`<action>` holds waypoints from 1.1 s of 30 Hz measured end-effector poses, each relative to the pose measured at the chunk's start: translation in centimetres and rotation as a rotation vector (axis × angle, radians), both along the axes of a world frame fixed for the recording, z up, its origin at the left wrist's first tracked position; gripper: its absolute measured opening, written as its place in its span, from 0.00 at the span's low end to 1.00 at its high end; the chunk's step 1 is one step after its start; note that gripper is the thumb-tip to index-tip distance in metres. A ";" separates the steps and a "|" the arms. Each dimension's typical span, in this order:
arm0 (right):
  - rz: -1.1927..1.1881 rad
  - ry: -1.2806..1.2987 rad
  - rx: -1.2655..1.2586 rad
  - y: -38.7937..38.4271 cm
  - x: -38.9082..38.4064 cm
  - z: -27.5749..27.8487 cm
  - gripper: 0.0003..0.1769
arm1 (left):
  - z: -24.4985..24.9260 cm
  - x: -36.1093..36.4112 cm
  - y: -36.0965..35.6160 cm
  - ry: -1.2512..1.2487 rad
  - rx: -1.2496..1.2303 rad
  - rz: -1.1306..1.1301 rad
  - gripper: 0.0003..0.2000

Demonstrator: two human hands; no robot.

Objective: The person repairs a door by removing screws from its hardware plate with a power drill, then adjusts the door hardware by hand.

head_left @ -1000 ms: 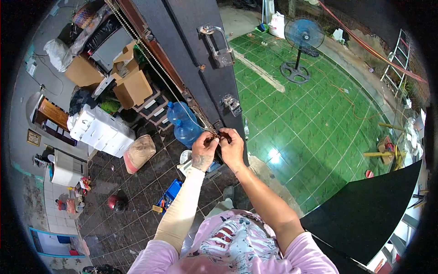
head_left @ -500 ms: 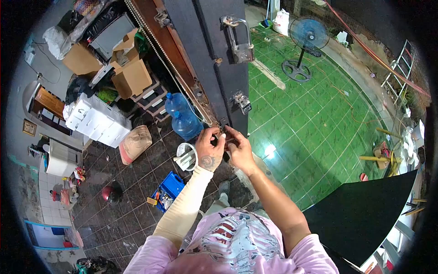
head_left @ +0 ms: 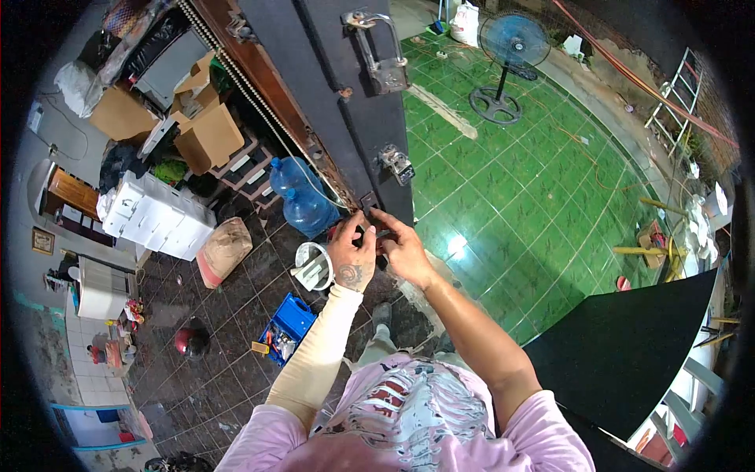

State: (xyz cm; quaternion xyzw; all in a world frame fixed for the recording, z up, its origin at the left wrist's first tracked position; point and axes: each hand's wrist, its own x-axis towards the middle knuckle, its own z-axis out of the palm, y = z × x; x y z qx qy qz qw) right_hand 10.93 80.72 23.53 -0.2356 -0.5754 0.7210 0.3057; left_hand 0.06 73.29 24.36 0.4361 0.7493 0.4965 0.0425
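Note:
The dark door stands at top centre, with a large barrel-bolt latch and a smaller metal latch fixed to it. At the door's near end, beside the brown wooden frame, both my hands meet. My left hand is closed, thumb and fingers pinched around something small and dark that I cannot make out. My right hand reaches in alongside it, index finger extended to the door and the other fingers curled. What lies between the fingers is mostly hidden.
Left of my hands are a blue water jug, a white bucket and a blue toolbox. A beaded chain hangs along the frame. On the green tiles stands a fan; a black panel is at right.
My view has shifted, so the door and room appear slightly further left. My right index finger now stretches further along the door; both hands stay at the same spot.

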 end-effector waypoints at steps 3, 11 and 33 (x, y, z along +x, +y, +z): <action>0.044 -0.007 -0.001 0.3 0.4 0.2 0.34 | -0.9 0.0 -0.2 -0.029 -0.011 -0.016 0.18; 0.157 -0.116 0.096 2.3 1.1 0.4 0.37 | -2.2 -0.3 0.4 -0.146 0.110 -0.040 0.17; 0.114 0.037 0.088 0.1 1.2 -0.5 0.38 | -0.3 0.5 -0.1 -0.547 0.175 -0.079 0.17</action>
